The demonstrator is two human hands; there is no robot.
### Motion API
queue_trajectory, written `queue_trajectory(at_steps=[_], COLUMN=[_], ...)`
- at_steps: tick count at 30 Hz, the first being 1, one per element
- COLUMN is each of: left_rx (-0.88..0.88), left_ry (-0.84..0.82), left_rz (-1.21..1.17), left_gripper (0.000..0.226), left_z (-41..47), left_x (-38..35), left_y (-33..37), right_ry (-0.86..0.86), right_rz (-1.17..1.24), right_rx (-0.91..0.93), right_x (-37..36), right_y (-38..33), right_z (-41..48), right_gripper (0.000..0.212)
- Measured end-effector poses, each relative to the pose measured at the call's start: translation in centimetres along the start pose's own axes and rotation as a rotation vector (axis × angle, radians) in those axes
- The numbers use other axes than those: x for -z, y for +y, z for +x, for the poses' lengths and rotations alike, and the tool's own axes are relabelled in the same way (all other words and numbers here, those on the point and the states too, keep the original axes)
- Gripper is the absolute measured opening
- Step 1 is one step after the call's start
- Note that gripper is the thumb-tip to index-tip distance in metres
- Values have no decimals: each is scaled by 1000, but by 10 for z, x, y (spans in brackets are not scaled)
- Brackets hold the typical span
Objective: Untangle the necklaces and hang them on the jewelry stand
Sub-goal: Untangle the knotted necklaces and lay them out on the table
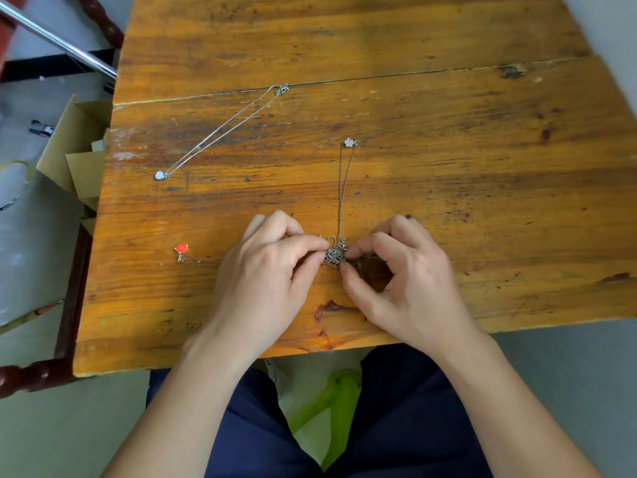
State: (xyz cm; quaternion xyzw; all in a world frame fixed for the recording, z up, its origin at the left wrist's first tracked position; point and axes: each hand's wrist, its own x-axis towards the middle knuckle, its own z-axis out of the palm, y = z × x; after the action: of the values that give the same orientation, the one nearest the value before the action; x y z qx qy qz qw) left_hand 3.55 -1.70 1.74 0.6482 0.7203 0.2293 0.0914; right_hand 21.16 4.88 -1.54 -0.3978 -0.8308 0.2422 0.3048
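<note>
A tangled knot of thin chains (335, 256) lies on the wooden table (448, 167) near its front edge. My left hand (265, 270) pinches the knot from the left and my right hand (406, 277) pinches it from the right. One chain runs straight away from the knot to a white flower pendant (350, 142). Another chain leads left under my left hand to a red pendant (181, 249). A separate silver necklace (220, 131) with a pale round pendant (159, 175) lies stretched out diagonally at the far left. No jewelry stand is in view.
An open cardboard box (74, 146) stands on the floor left of the table. A metal pole (58, 41) crosses the top left corner. My legs in dark trousers and a green stool (341, 391) are below the table's front edge.
</note>
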Motion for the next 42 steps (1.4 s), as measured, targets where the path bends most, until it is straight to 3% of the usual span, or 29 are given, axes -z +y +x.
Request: queue_trajectory(at_steps=[15,26,36,42], left_rx=[74,170,280,188], left_ry=[-21,115,237,176], left_rz=[-110,-130,-54,-153], left_gripper=[11,22,15,16], left_z=[0,8,14,8], left_x=[-4,-9,-14,-7], left_y=[-6,-8,-9,-5], right_ry=[12,7,-9,-22], right_rz=[16,-8,-2,10], right_rx=[-2,14,-23,-29], right_x=[1,2,12,11], right_y=[-3,-2,2,3], right_z=[0,-1,-11,-11], right_gripper=[18,8,7,9])
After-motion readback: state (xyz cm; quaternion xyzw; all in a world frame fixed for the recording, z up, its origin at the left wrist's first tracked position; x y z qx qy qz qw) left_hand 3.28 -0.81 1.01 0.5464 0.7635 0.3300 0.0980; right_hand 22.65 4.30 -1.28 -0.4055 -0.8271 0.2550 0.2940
